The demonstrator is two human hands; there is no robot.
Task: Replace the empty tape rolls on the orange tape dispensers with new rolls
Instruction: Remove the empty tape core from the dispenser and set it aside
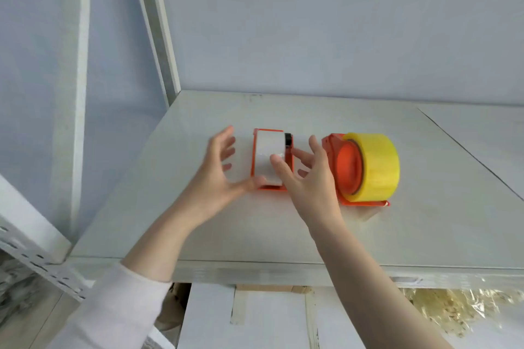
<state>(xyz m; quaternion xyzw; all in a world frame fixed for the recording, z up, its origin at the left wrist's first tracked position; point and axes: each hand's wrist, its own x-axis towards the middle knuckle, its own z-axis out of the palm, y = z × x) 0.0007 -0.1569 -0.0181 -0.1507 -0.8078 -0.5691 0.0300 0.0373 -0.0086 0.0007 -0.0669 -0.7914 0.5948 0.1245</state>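
We see both hands at the left orange tape dispenser (253, 156), which stands on the pale counter (249, 235) and carries a white roll (268, 150). Our left hand (218, 170) has a wide grip, fingers spread, thumb touching the dispenser's near corner. Our right hand (309, 178) is also spread wide, thumb tip resting on the white roll. Just beside it, the second orange dispenser (348, 167) holds a yellow tape roll (380, 167).

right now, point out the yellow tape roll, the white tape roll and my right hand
yellow tape roll (378, 167): head view, outer curved face
white tape roll (268, 150): head view, upper outer face
right hand (310, 178): head view, middle of the hand
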